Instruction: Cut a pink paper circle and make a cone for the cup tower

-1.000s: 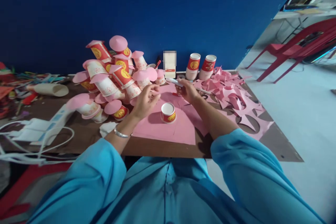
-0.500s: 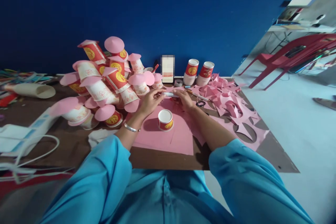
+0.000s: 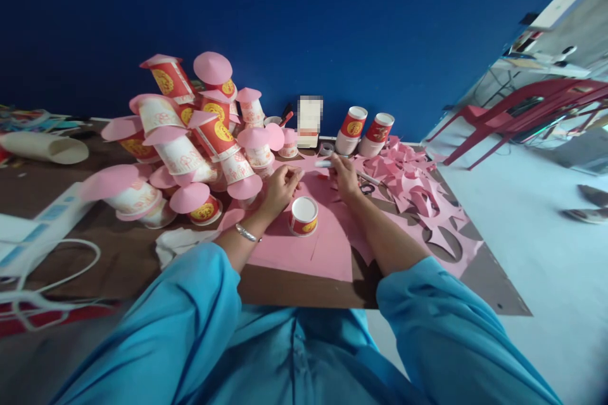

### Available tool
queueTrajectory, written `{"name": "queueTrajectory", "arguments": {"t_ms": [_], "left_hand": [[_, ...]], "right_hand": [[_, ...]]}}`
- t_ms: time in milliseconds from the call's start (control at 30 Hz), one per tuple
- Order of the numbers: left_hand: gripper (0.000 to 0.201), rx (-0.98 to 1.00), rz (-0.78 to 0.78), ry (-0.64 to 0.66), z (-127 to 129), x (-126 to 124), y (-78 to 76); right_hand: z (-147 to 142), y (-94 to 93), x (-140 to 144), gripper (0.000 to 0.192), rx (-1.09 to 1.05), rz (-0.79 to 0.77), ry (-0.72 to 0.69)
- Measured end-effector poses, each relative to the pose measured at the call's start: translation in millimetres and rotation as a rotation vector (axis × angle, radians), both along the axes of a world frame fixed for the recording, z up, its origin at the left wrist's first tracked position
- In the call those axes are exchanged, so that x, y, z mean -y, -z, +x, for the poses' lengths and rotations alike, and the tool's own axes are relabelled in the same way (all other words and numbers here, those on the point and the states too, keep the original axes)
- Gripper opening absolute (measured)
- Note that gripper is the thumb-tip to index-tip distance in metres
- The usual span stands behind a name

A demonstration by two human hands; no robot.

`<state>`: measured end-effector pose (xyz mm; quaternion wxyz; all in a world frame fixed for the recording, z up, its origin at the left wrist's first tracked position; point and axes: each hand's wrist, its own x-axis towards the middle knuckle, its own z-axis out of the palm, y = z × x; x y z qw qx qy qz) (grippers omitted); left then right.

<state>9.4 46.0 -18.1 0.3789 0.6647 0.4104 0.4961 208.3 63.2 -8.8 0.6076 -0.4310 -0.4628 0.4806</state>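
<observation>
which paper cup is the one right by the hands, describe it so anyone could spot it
On the brown table lies a flat pink paper sheet. One small red-and-white paper cup stands alone on it, between the left hand and right hand, open-topped, unlike the pink-capped piled cups.

white marker [image 3: 325, 164], horizontal, gripped in right hand [image 3: 345, 177]; red paper cup [image 3: 303, 216], upright and open, on pink paper sheet [image 3: 308, 237] beside left hand [image 3: 280, 188].

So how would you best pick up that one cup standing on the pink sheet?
Grip the cup around its side wall, coming from above and the near side. It stands upright, mouth up, alone on the pink sheet, with the left hand just behind it.
</observation>
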Motion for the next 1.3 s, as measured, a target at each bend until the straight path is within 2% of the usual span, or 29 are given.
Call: {"name": "queueTrajectory", "arguments": {"t_ms": [133, 267, 433, 533, 633, 767, 967, 1167, 1300], "left_hand": [[0.027, -0.021, 0.029, 0.015, -0.2, -6.7, 9.0], [0.019, -0.054, 0.051, 0.032, 1.2, -13.4, 17.2], [0.033, -0.067, 0.030, 0.024, 1.4, -13.2, 20.8], [0.040, -0.048, 0.031, -0.025, 2.8, -10.6, 17.7], [0.036, 0.000, 0.055, -0.074, 2.3, -7.1, 11.2], [0.025, 0.057, 0.060, -0.053, -2.1, -2.8, 2.4], [0.030, 0.056, 0.056, -0.039, -3.7, -0.7, -2.5], [0.032, 0.076, 0.032, -0.012, -1.2, -1.4, -3.3], [0.030, 0.094, 0.053, -0.037, -3.5, -1.8, -4.8]], "right_hand": [[14.6, -3.7, -4.7, 0.051, -0.036, 0.015, 0.037], [9.9, -2.4, -2.2, 0.052, -0.033, 0.010, -0.030], [0.2, 0.3, 3.1, 0.055, -0.008, -0.028, -0.139], [1.2, -0.4, 3.5, 0.054, 0.011, -0.031, -0.171], [1.1, -1.6, 3.4, 0.055, 0.036, -0.020, -0.201], [-4.2, -4.6, 6.7, 0.060, 0.085, 0.022, -0.242], [-10.0, -10.5, 16.6, 0.055, 0.233, 0.126, -0.181], [-6.2, -9.2, 11.7, 0.070, 0.237, 0.094, -0.138], [-4.4, -8.3, 8.9, 0.067, 0.335, 0.149, -0.194]]}}
